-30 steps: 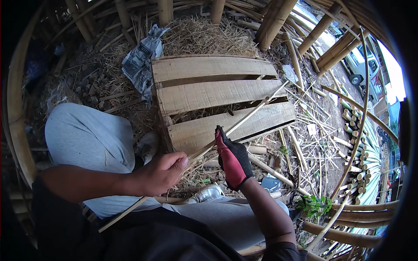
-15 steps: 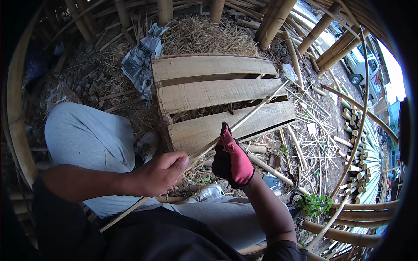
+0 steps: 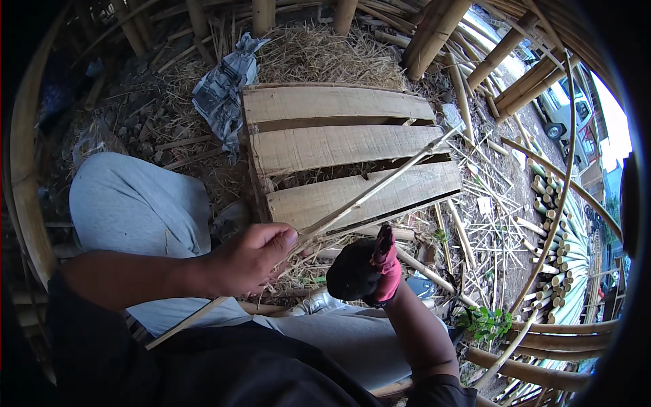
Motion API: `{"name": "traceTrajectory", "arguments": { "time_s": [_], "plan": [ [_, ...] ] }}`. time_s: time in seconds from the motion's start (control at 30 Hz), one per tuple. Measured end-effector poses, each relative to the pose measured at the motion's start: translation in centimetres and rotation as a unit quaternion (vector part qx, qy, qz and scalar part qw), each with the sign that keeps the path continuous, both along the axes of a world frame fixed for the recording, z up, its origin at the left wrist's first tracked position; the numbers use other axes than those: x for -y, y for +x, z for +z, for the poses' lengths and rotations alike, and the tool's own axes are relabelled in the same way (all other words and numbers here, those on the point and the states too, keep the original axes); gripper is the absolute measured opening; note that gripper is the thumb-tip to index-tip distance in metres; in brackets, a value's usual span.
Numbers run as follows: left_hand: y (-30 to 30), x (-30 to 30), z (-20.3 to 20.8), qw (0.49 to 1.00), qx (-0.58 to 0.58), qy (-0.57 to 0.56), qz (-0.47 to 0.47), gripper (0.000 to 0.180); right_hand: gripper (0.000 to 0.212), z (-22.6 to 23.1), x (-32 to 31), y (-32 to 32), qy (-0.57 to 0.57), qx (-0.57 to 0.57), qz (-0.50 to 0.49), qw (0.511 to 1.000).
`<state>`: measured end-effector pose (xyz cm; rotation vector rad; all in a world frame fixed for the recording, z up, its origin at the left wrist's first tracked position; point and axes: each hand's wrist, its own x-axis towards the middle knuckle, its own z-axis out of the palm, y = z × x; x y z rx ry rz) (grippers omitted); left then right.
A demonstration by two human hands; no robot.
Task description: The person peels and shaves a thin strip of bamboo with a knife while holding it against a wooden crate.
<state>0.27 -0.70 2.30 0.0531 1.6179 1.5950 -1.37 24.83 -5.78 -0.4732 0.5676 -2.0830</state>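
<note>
A long, thin bamboo strip [image 3: 380, 184] runs slantwise from below my left forearm up over the slatted wooden crate [image 3: 352, 144]. My bare left hand [image 3: 247, 261] is closed round its lower part, thumb on top. To the right of the strip and apart from it, my right hand [image 3: 366, 268] wears a black and pink glove. Its fingers look curled in, with the thumb side pointing up. Whatever lies inside that glove, if anything, is hidden. The strip's far end passes the crate's right edge.
Crumpled newspaper [image 3: 227, 91] lies left of the crate, and straw shavings [image 3: 332, 57] are heaped behind it. Cut strips [image 3: 498, 224] litter the ground on the right, beside stacked bamboo poles [image 3: 559, 251]. Thick bamboo posts [image 3: 434, 37] stand behind. My grey-trousered knee [image 3: 139, 210] is at left.
My right hand has come off the strip, moving down toward me and turning inward. My left hand keeps its hold in nearly the same place.
</note>
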Motion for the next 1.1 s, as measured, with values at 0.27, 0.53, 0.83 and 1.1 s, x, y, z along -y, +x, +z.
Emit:
{"name": "traceTrajectory", "arguments": {
  "time_s": [0.27,0.53,0.83,1.1],
  "plan": [
    [-0.8,0.3,-0.5,0.998,0.051,-0.009,0.034,0.048,0.037,-2.0,0.6,-1.2,0.341,0.054,-0.378,0.859],
    [-0.4,-0.3,0.0,0.998,0.067,-0.006,0.017,0.050,0.030,3.6,-0.6,-2.3,0.578,-0.222,-0.304,0.724],
    [-0.2,-0.6,-0.2,0.996,0.091,0.012,0.009,0.049,0.030,1.7,-0.5,-2.1,0.607,-0.305,-0.246,0.691],
    [-0.1,-0.2,0.1,0.993,0.111,0.035,-0.008,0.046,0.032,-4.1,-2.9,-0.8,-0.029,0.325,0.037,0.944]
  ]
}}
